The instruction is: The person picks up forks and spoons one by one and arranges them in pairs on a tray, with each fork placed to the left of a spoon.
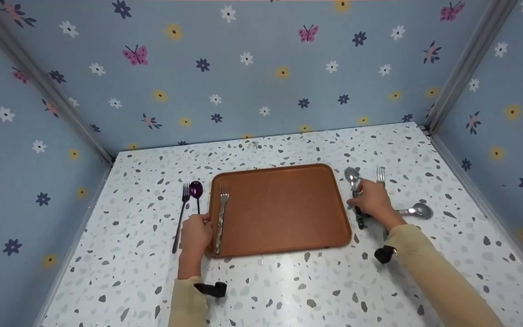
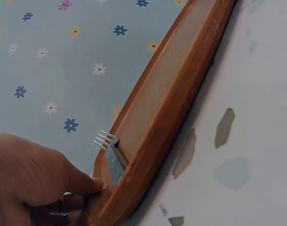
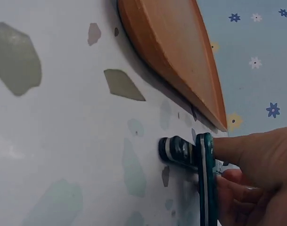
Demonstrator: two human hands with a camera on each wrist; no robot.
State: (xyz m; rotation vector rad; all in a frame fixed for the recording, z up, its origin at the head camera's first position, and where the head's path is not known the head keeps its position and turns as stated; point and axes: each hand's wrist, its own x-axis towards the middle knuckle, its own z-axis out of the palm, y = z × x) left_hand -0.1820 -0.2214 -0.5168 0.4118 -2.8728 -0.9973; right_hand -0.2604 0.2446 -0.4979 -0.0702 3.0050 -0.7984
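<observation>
Left grip [image 1: 195, 232] pinching brown tray [image 1: 284, 209] by left rim, prob to steady it. Mottled-handled fork [image 1: 224, 197] lies inside, along that side. Right grip [image 1: 375, 200] pinching silver spoon [image 1: 352, 175] just right of tray, around neck, guessing that's easiest bit to grab off table [image 1: 279, 290]. Purple spoon [image 1: 196, 188], dark fork [image 1: 185, 195] sit left.
</observation>
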